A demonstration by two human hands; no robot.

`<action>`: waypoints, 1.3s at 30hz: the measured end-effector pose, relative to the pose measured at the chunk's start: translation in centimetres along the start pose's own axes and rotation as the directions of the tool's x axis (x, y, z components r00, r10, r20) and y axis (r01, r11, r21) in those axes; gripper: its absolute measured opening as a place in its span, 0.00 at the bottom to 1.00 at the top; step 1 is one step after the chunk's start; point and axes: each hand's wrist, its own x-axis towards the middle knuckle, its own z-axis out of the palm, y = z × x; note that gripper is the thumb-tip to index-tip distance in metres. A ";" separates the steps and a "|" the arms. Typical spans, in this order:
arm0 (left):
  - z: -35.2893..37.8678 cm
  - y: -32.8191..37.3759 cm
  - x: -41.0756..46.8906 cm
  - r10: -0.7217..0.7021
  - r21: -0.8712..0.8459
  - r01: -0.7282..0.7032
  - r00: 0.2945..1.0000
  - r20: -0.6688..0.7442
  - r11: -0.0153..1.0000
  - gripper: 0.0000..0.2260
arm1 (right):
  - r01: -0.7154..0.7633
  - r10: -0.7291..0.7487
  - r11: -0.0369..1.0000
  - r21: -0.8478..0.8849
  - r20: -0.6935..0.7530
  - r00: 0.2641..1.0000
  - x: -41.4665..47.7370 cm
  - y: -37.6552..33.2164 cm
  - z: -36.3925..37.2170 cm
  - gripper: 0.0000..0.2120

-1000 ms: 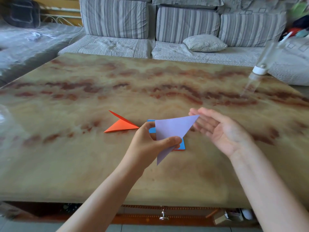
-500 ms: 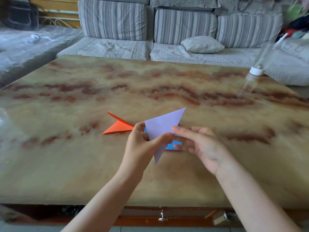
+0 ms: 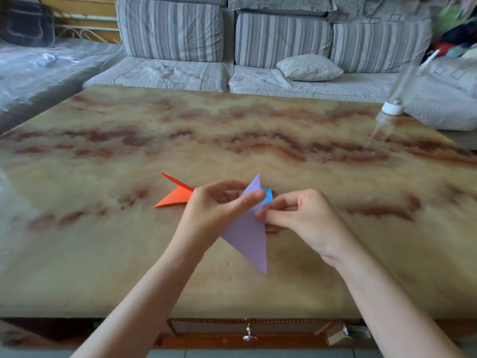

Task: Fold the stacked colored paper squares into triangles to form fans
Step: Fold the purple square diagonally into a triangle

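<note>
Left hand (image 3: 216,213) pinching purple paper triangle (image 3: 247,233) – right hand (image 3: 302,215) pinching its right edge, fingers curled.

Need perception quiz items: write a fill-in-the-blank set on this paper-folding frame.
1. The purple folded paper triangle is held by ___ hands.
2. The orange folded paper triangle lies on the marbled table, to the ___ of the left hand.
3. The blue paper square is partly hidden behind the ___ triangle.
Missing words: both; left; purple.
</note>
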 end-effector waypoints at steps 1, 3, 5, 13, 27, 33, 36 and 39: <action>0.2 -0.1 0.0 -0.011 0.012 0.010 1.000 0.013 1.000 0.08 | 0.004 -0.004 1.000 0.001 0.023 1.000 -0.1 0.0 0.1 0.02; 0.6 -0.5 0.1 -0.034 -0.012 0.034 0.999 0.004 0.999 0.09 | 0.012 -0.013 1.000 0.005 0.034 0.999 -0.1 0.0 0.1 0.02; 0.7 -0.8 0.1 -0.023 -0.050 0.022 1.000 -0.010 0.998 0.16 | 0.016 -0.016 1.000 0.002 0.024 1.000 -0.1 0.0 0.0 0.02; 0.2 -0.3 0.2 0.072 -0.101 -0.093 0.978 -0.195 0.991 0.24 | -0.005 0.005 1.000 0.001 0.044 0.999 0.1 0.1 0.1 0.06; -0.8 -0.3 0.9 0.116 -0.223 -0.210 0.920 -0.374 0.952 0.11 | -0.044 0.053 0.998 -0.052 0.174 0.983 -0.5 0.0 -0.8 0.09; -1.0 -0.9 1.2 0.115 -0.195 -0.209 0.907 -0.406 0.958 0.11 | -0.032 0.042 0.998 -0.058 0.176 0.983 -0.3 0.2 -1.2 0.08; -2.4 -0.6 1.9 0.108 -0.239 -0.253 0.864 -0.492 0.937 0.23 | -0.023 0.041 0.992 -0.121 0.153 0.987 -0.4 0.4 -1.7 0.05; -2.8 0.0 2.0 0.095 -0.242 -0.223 0.889 -0.449 0.944 0.19 | 0.055 -0.051 0.997 -0.056 0.070 0.996 -0.2 0.5 -2.2 0.03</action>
